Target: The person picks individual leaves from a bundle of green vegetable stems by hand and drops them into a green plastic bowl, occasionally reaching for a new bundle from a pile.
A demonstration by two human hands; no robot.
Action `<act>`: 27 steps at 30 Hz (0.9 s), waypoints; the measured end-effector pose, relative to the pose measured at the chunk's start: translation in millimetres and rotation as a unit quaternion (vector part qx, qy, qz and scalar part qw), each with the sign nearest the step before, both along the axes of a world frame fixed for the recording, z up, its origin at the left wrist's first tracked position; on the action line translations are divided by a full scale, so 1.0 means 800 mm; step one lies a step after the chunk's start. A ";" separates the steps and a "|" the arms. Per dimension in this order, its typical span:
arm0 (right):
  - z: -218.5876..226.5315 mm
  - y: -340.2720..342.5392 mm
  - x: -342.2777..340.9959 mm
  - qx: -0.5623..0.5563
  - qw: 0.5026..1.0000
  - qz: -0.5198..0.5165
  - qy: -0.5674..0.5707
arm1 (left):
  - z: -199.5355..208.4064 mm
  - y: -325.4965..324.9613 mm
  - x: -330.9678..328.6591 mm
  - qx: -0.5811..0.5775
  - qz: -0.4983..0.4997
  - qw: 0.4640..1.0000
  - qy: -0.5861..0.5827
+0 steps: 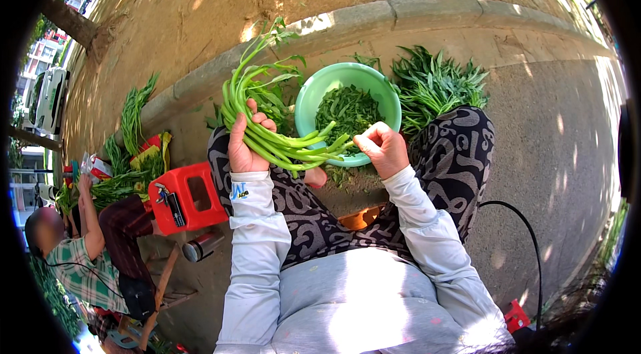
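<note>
My left hand point(248, 143) is closed round a thick bundle of long green stems point(235, 90) that look like water spinach, with a few leaves at their far end. The stems curve down and across to the right, over the near rim of a light green basin point(304, 103). At their right end my right hand point(386, 150) pinches thumb against fingers at a stem tip. Chopped or torn green leaves point(347, 113) lie inside the basin. Behind the bundle, more leafy greens point(270, 97) rest on the ground, partly hidden.
Right of the basin lies a heap of leafy greens point(441, 83) by my knee. On the left stand a red plastic container point(190, 197) and a metal flask point(203, 246). Another person point(87, 260) sits there beside more greens point(137, 110). A stone kerb point(360, 20) runs beyond the basin.
</note>
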State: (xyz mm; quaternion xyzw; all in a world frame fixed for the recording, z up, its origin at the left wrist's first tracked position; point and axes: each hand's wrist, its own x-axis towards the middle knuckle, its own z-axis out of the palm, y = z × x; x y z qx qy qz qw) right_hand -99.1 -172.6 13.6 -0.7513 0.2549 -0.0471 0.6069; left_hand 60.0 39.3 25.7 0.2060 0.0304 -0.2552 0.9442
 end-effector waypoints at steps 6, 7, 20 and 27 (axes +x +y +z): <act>-0.013 0.011 0.000 -0.096 0.988 0.028 -0.119 | -0.001 0.000 0.001 -0.010 -0.006 1.000 0.012; -0.017 0.011 0.000 -0.117 0.983 0.047 -0.135 | -0.001 0.000 0.001 -0.013 -0.007 1.000 0.016; -0.014 0.013 0.000 -0.217 0.957 0.124 -0.145 | -0.001 0.003 -0.001 -0.036 -0.001 0.999 -0.005; -0.017 0.017 0.001 -0.217 0.965 0.088 -0.116 | -0.001 0.003 -0.002 -0.044 -0.004 0.999 -0.007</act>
